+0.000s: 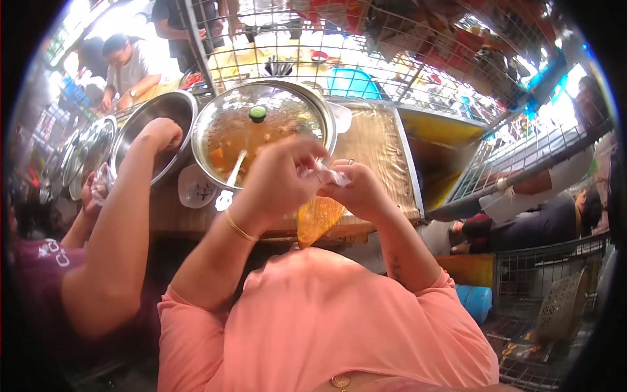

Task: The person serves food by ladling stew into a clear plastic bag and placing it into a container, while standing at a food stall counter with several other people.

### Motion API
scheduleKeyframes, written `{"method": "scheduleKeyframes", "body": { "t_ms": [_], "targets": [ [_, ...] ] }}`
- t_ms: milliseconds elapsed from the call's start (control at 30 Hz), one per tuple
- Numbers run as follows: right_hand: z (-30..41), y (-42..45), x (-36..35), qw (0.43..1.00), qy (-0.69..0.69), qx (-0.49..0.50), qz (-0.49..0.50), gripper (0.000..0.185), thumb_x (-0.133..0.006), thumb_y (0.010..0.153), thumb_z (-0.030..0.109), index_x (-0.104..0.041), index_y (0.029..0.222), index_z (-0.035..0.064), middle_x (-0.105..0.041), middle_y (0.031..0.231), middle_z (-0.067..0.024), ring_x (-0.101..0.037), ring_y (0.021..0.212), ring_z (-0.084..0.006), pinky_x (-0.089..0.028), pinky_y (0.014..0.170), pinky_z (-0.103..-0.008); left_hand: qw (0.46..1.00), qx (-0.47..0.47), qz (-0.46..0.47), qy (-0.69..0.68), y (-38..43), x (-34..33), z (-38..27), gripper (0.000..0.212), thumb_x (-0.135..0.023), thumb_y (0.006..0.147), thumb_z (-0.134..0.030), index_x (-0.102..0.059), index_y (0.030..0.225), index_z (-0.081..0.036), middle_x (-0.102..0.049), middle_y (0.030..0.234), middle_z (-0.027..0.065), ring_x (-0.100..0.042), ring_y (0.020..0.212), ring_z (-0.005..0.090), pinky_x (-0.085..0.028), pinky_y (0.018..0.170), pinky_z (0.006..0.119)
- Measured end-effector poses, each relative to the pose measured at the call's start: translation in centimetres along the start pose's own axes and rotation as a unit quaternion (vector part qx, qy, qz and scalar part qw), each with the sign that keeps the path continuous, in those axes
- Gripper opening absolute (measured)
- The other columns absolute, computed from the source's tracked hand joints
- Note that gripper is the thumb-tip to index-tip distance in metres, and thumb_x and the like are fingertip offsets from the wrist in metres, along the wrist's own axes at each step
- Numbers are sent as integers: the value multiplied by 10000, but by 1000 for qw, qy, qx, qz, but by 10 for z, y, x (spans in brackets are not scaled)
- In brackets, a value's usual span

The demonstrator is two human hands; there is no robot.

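Note:
A clear plastic bag [321,223] of orange-brown food hangs in front of my chest. At its gathered, twisted neck are both hands. My right hand [350,186], wearing a ring, pinches the bunched plastic. Close beside it, my left hand [286,171] is blurred, its fingers at the same plastic; how firmly they hold it is hidden. Just beyond them stands a large metal pot [330,115] of orange-brown stew under a glass lid [289,105] with a green knob. A ladle handle [237,169] sticks out at the pot's near edge.
At left, a co-worker's arm [117,210] reaches into a deep steel pot [169,103]; their other hand holds clear plastic. A white bowl [196,188] sits between the pots. Wire mesh [274,36] rises behind the plastic-covered counter [372,147]. More people are beyond.

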State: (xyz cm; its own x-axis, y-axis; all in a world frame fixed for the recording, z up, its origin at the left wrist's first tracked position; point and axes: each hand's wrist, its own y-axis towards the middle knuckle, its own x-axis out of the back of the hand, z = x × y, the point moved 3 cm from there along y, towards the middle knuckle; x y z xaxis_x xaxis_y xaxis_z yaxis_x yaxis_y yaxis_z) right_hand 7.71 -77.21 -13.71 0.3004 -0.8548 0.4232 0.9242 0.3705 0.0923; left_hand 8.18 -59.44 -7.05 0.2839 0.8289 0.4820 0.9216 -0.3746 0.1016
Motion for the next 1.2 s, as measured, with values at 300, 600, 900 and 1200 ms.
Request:
{"method": "scheduleKeyframes", "body": {
  "t_ms": [300,600,900,1200],
  "targets": [
    [14,-21,16,967,148,-155,-136,84,-783,830,44,-737,889,6,-665,854,-27,-576,818,-102,-462,740,-291,882,53,-69,463,83,63,104,325,-711,850,-193,-593,1087,-6,-657,1098,275,-614,1093,450,-473,957,529],
    [35,-33,60,980,98,41,-168,79,-763,853,52,-755,923,16,-670,875,-103,-619,823,-189,-478,734,-327,938,-213,150,229,12,-45,-9,907,-938,610,-210,-524,1399,-42,-530,1407,181,-559,1233,336,-437,1075,419],
    [-25,-67,147,960,-149,132,-198,71,-758,801,84,-728,862,63,-639,778,-130,-661,768,-307,-513,706,-414,983,9,125,-134,71,-160,30,507,-824,746,30,-598,1196,-24,-654,1065,26,-615,955,118,-526,813,288],
    [-95,-121,99,543,828,-35,136,171,-716,960,203,-577,994,110,-513,826,30,-511,682,-48,-439,518,-171,987,-116,64,-96,111,-210,-43,224,-691,783,57,-685,978,-54,-580,927,14,-575,868,123,-465,795,271]
  ]
}}
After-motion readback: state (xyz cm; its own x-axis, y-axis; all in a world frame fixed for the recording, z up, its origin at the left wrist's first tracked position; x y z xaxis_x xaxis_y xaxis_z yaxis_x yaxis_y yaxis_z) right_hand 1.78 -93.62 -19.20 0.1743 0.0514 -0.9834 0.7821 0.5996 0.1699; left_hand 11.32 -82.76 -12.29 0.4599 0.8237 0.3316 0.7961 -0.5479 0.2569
